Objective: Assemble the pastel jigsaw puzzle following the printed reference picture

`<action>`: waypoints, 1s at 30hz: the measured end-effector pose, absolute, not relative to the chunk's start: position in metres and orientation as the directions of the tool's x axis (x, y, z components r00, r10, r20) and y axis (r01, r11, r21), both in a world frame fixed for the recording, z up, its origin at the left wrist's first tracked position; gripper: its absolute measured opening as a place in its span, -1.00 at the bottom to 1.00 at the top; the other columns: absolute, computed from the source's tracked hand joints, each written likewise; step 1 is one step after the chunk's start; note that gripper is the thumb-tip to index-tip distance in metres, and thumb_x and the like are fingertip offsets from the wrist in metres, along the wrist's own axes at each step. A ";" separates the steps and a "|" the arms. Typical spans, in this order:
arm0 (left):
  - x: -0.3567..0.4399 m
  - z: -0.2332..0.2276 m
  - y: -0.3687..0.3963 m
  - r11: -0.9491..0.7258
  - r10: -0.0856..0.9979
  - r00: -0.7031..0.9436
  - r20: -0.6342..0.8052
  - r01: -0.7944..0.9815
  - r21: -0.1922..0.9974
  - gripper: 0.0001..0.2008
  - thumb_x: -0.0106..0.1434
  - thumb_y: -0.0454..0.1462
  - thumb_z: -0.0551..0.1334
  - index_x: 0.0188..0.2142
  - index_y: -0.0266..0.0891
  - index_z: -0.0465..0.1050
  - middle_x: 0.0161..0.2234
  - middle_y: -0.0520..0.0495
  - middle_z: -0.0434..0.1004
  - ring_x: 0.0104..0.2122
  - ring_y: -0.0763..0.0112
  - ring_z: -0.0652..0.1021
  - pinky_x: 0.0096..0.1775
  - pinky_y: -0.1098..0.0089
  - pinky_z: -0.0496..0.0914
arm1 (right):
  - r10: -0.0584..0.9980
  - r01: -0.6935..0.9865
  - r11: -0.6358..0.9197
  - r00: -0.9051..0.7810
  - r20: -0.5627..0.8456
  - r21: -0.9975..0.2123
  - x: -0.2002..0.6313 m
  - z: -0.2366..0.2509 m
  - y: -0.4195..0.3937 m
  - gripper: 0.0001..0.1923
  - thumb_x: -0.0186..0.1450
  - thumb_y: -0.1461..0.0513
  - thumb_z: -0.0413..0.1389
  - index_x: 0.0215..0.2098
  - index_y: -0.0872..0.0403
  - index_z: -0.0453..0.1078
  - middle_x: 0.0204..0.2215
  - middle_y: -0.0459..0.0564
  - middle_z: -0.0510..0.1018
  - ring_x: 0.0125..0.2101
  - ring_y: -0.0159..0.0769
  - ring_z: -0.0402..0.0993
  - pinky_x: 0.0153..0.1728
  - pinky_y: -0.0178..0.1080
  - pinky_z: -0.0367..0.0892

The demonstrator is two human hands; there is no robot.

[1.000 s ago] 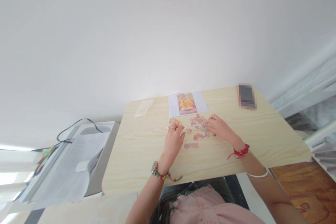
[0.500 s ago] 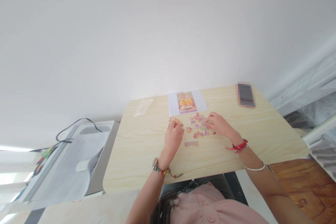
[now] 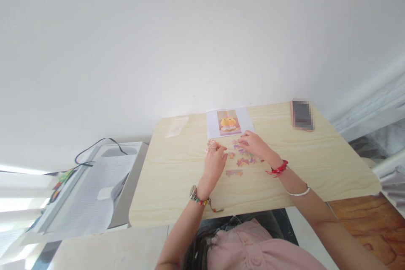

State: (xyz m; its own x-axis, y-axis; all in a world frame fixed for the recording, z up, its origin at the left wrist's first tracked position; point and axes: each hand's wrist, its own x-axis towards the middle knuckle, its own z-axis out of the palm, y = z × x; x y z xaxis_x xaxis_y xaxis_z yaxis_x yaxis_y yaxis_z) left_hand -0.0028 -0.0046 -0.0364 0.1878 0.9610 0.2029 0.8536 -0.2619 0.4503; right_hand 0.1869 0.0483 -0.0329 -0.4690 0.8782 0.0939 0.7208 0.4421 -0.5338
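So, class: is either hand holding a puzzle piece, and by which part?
It cannot be told. The left hand and right hand rest on the loose puzzle pieces; the fingertips are too small to show a hold.

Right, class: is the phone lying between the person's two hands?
No, the phone lies at the far right corner of the table, well apart from both the left hand and right hand.

Bright, even daylight on my feed, white wall (image 3: 158,42) nearly washed out, strong glare at the lower left edge, soft faint shadows under the hands on the bench (image 3: 177,177), wide-angle bending at the edges, phone (image 3: 302,114) pixel-blurred, small pieces indistinct
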 end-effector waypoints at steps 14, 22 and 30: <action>0.010 -0.038 -0.004 -0.236 0.971 0.206 0.121 0.903 0.358 -0.85 0.13 -0.40 0.13 -0.33 -0.25 0.44 -0.26 -0.12 0.29 -0.20 0.32 0.34 -0.23 0.35 0.31 | 0.889 0.682 0.427 -0.435 0.140 -0.594 0.198 -0.045 -0.004 -0.85 0.20 0.30 0.02 -0.37 0.05 0.44 -0.33 0.00 0.38 -0.28 -0.30 0.34 -0.20 -0.20 0.27; 0.015 -0.024 0.030 -0.280 0.959 0.265 0.096 0.935 0.217 -0.86 0.13 -0.41 0.12 -0.34 -0.24 0.42 -0.24 -0.13 0.28 -0.23 0.29 0.34 -0.22 0.27 0.30 | 0.911 0.733 0.399 -0.383 0.151 -0.551 0.206 -0.032 0.042 -0.81 0.24 0.27 -0.02 -0.38 0.08 0.43 -0.38 -0.02 0.37 -0.38 -0.34 0.34 -0.30 -0.28 0.28; 0.032 -0.023 0.022 -0.394 0.919 0.367 0.143 0.870 0.296 -0.87 0.14 -0.40 0.12 -0.35 -0.22 0.42 -0.29 -0.12 0.26 -0.23 0.27 0.34 -0.24 0.27 0.33 | 0.940 0.809 0.322 -0.335 0.066 -0.491 0.232 -0.045 0.044 -0.85 0.18 0.31 0.03 -0.44 0.11 0.45 -0.41 0.00 0.37 -0.36 -0.32 0.34 -0.29 -0.27 0.25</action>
